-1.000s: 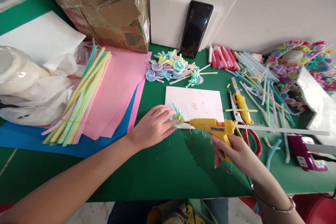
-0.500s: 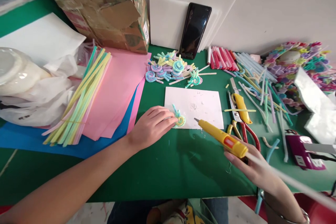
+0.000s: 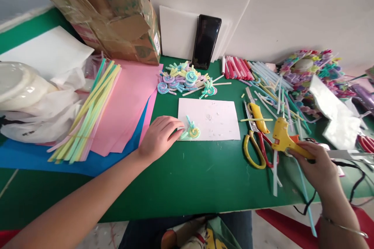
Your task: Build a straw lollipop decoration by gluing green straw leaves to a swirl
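A small snail-like figure of twisted pipe cleaners [image 3: 193, 132], with a yellow-green coil and a blue tuft, lies on the lower left of a white card [image 3: 222, 124]. Beside its left end is my left hand [image 3: 161, 137], thumb and fingers slightly apart and holding nothing that I can see. My right hand [image 3: 319, 163] grips the handle of a yellow hot glue gun [image 3: 281, 135], over the right of the table. Its nozzle points away from me, and a clear glue stick [image 3: 275, 173] juts from its rear.
Behind the card lies a pile of coiled pipe-cleaner figures [image 3: 187, 78]. Scissors [image 3: 253, 140] and a yellow-handled knife [image 3: 258, 116] lie right of it. A phone [image 3: 207, 42] leans at the back. Pink sheets [image 3: 128, 101] and bundled pipe cleaners [image 3: 87, 116] are on the left.
My right hand has carried the glue gun to the right, away from the card, turning its nozzle away from me. My left hand has drawn back slightly left, off the pipe-cleaner figure.
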Demonstrator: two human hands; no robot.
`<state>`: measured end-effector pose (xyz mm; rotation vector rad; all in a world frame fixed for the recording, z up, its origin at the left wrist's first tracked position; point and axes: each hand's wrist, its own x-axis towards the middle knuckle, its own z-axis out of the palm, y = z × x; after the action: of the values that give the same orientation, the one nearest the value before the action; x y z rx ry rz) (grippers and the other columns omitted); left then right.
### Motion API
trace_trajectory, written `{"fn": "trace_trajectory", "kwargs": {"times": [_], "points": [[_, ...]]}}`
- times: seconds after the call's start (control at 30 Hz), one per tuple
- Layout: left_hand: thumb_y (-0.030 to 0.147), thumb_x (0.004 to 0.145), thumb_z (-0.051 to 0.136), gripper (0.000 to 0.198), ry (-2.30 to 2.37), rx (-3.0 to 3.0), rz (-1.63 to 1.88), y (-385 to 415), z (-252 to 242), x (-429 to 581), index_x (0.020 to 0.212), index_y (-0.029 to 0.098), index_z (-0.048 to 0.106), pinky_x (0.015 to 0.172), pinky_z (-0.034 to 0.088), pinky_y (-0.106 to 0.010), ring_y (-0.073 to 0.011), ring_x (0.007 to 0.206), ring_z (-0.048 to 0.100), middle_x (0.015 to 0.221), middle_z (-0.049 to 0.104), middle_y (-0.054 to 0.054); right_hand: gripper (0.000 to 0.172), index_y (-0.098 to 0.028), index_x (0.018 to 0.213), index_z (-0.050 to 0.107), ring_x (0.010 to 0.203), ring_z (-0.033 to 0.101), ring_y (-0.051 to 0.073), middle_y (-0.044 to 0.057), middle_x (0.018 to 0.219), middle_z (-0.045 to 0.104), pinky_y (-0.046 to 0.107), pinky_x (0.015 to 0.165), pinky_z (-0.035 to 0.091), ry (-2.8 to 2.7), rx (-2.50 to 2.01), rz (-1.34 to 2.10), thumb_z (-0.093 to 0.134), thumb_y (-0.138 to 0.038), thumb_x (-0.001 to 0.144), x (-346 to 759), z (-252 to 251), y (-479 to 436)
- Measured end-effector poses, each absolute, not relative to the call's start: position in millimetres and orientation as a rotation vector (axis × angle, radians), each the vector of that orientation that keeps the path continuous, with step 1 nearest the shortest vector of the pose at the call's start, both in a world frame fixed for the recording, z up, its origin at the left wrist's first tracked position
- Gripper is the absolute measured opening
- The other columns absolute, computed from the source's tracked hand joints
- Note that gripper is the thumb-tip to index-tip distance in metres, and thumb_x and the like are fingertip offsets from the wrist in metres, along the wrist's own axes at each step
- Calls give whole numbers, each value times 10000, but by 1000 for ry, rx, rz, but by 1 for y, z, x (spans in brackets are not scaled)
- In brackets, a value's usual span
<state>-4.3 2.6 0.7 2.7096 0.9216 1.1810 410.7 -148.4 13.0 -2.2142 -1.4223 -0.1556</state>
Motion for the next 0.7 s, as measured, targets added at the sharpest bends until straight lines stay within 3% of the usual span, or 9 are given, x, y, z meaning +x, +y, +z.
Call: {"fn": "trace_trajectory", "kwargs": {"times": [0.13,0.3,0.43,0.53,0.63,0.7], "points": [[158,917,510,48,960,2691,1190,4,-2,-5,919,195,541,709,488,-279,-157,787,625,821,660,-23,585,-242,780,560,831,686,296,89,875,704,406,685,522,-1334,-2216,-5,590,-770,531,428,8,-144],[161,923,497,65,992,2667,1160,5,-5,-5,904,195,549,702,484,-277,-155,783,615,820,656,-21,598,-244,822,549,918,664,328,132,944,701,469,784,494,-1289,-2175,291,696,-707,472,437,10,-131],[169,926,496,75,1005,2653,1124,5,-6,-5,894,194,559,719,483,-283,-158,800,611,827,657,-23,473,-245,799,556,924,653,297,131,918,691,447,818,474,-1166,-2207,424,804,-488,478,432,22,-117],[172,931,485,90,1011,2637,1106,5,-6,-6,894,197,562,722,481,-283,-157,807,610,832,654,-22,430,-250,779,529,863,656,243,108,846,669,388,761,484,-1006,-2124,474,836,-343,491,422,29,-113],[176,936,475,100,1002,2629,1104,5,-6,-6,895,195,564,722,482,-285,-158,807,607,833,653,-24,419,-252,855,539,805,657,224,100,809,656,369,695,483,-940,-1984,503,776,-476,591,410,25,-119],[180,938,469,108,1000,2623,1100,5,-5,-6,896,195,567,722,483,-287,-159,810,608,837,654,-25,426,-233,838,569,771,653,231,116,790,656,372,661,479,-1003,-2018,402,603,-637,707,403,18,-124]]}}
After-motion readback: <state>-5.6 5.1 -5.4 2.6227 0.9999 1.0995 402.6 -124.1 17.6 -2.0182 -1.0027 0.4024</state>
